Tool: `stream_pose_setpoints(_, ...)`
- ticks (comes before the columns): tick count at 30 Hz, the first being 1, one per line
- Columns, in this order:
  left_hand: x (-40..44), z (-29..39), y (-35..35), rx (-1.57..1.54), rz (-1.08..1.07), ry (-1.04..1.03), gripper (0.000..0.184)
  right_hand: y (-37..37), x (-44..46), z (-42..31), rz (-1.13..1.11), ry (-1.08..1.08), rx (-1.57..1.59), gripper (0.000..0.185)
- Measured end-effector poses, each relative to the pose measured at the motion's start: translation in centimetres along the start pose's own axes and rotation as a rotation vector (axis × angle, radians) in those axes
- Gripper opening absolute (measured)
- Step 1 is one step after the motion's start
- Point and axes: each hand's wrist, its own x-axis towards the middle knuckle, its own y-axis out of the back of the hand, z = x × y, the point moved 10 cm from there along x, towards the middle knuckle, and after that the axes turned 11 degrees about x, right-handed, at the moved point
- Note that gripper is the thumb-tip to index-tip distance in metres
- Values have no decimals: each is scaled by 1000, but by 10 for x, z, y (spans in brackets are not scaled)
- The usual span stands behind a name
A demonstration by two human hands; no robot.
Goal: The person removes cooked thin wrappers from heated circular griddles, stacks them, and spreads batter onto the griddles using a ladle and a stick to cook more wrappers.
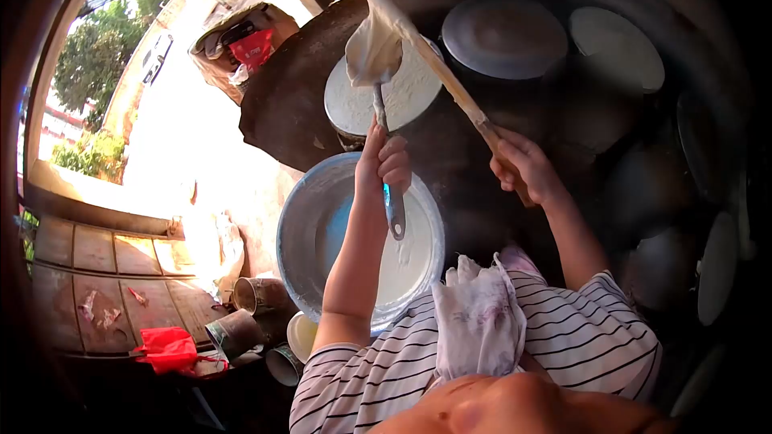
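My left hand (383, 159) is closed round the handle of a batter-coated ladle (378, 52), held up over a round plate (354, 100) with white batter. My right hand (524, 167) grips a long wooden paddle (446, 76). The paddle's far end, also coated with batter, meets or overlaps the ladle's head; whether they touch is hard to tell. Below my left hand stands a large basin (283, 233) with white liquid batter, partly hidden by my left forearm.
On the dark round stove top (281, 112) are a grey lid (504, 36) and a white round (618, 48). More discs stand at the right edge. Tins (233, 333) and a red bag (169, 350) lie at the lower left. A bag with a red packet (252, 48) is beyond the stove.
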Motion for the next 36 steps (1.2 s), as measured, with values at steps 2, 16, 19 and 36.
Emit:
stream_pose_setpoints(2,69,-31,-36,-126,-87,128,36,32,27,-43,197,230,-290,36)
stream_pose_setpoints(16,386,-98,-7,-178,-30,461,30,309,7,-121,770,345,-159,51)
stream_pose_setpoints(19,424,-105,30,-55,47,464,31,331,39,-108,840,307,33,51)
stream_pose_setpoints(36,499,10,130,414,172,251,11,271,84,-159,973,487,-1081,33)
